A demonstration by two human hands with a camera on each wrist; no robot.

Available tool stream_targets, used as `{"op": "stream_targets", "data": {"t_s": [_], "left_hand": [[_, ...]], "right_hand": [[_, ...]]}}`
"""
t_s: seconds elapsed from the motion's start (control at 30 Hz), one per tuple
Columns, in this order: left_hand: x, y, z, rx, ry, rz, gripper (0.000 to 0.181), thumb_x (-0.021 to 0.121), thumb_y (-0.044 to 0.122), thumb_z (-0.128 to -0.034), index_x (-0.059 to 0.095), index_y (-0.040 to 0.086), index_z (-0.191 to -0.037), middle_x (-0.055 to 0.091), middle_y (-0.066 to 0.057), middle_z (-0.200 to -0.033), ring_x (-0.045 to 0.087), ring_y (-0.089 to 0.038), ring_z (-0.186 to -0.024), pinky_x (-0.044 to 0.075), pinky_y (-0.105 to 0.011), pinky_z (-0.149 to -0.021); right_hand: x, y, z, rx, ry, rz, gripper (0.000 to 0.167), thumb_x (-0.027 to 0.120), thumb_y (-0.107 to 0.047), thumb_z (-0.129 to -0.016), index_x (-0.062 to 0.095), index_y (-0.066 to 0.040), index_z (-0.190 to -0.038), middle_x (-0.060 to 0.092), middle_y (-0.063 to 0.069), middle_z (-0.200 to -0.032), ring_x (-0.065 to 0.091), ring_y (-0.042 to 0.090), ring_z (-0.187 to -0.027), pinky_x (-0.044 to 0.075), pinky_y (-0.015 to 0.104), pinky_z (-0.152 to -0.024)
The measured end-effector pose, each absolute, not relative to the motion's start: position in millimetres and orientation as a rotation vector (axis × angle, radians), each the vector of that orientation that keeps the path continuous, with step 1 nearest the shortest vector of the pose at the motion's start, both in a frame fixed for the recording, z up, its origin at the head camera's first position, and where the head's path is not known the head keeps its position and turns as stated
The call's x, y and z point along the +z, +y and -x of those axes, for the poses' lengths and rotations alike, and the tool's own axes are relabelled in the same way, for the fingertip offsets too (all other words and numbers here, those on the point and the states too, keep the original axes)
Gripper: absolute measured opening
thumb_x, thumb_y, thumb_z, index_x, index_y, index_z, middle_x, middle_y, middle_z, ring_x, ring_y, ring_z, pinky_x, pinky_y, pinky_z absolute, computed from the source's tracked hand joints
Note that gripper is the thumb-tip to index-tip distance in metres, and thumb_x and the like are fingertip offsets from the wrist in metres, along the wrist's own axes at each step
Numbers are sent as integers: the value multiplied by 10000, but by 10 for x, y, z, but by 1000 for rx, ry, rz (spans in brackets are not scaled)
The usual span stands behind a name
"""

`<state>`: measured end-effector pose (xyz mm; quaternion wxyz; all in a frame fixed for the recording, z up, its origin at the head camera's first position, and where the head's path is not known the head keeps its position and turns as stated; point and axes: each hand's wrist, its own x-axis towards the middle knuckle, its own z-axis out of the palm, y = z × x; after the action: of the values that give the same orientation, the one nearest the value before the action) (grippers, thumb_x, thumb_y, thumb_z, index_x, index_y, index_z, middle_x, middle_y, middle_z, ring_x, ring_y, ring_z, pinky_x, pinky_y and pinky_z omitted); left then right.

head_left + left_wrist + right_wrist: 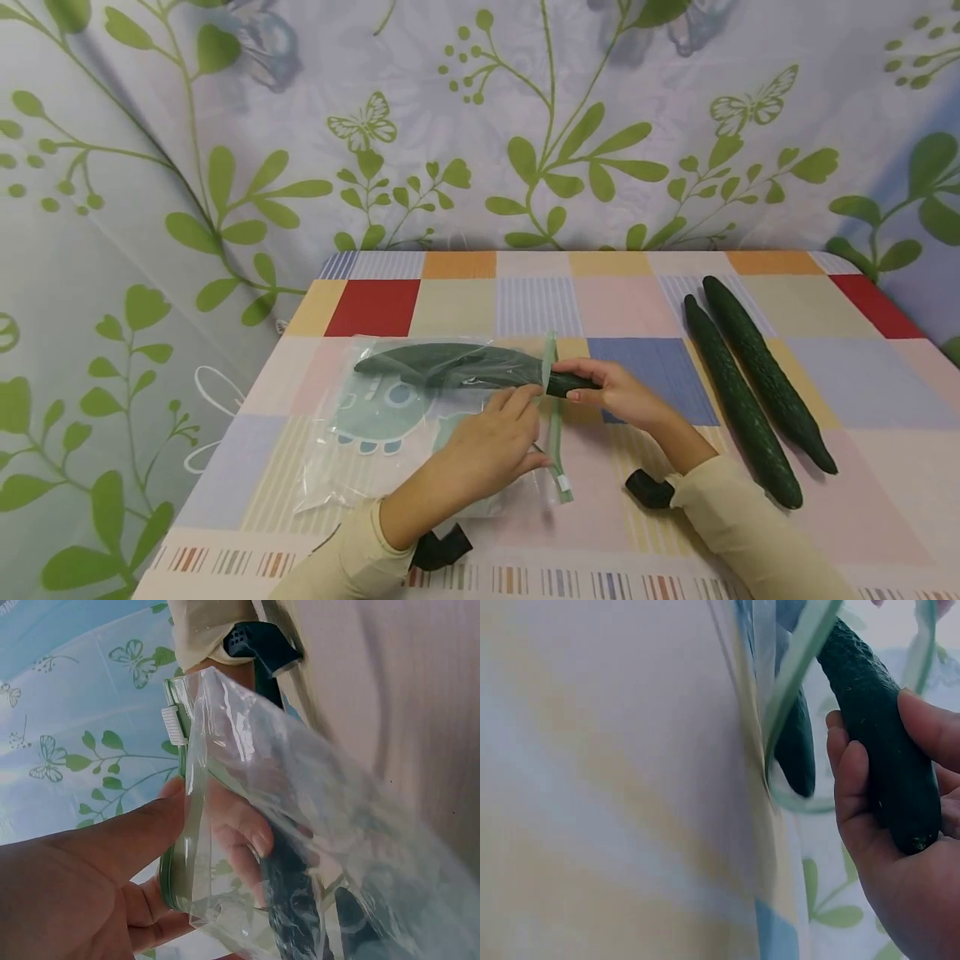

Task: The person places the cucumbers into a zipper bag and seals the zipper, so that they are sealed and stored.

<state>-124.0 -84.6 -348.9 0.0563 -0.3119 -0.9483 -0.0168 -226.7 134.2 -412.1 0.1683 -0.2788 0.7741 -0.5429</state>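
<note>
"Patchwork cloth (457, 304) covers the table. What are the fingers holding?"

"The left hand (480, 450) pinches the zip bag (322, 467) by its green rim (555, 437), probably to spread the mouth. The right hand (626, 396) grips the cucumber's (573, 384) end, the rest inside the bag, perhaps for steering."

"And the other two cucumbers (738, 400)?"

"Right of those fingers, seemingly placed within reach."

Beneath my fingers (588, 366), the surface (630, 302) bears a patchwork pattern. A red patch (372, 307) lies beyond and left of them; a striped border (557, 581) runs nearer me. Pale fabric (416, 62), printed with green stems (522, 160), hangs beyond.
</note>
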Motion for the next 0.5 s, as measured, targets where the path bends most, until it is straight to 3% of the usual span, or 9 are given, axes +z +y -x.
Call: {"op": "stream_targets", "data": {"t_s": [0.27, 0.5], "left_hand": [[-3459, -842, 1229, -35, -2833, 950, 370, 567, 499, -829, 514, 139, -897, 410, -38, -1350, 452, -220, -1203, 506, -181, -591], [-3443, -855, 1224, -42, -2850, 941, 395, 572, 498, -826, 513, 128, -951, 410, -33, -1336, 442, -211, -1202, 517, -199, -615]], "right_hand": [[-4135, 1121, 2325, -1559, 2202, 771, 436, 602, -100, -856, 484, 67, -1241, 546, 218, -1235, 541, 75, -1072, 432, 175, -875], [-4195, 912, 2410, -1518, 2177, 782, 424, 553, -22, -835, 504, 7, -1255, 550, 195, -1247, 517, 239, -1135, 437, 260, -877]]}}
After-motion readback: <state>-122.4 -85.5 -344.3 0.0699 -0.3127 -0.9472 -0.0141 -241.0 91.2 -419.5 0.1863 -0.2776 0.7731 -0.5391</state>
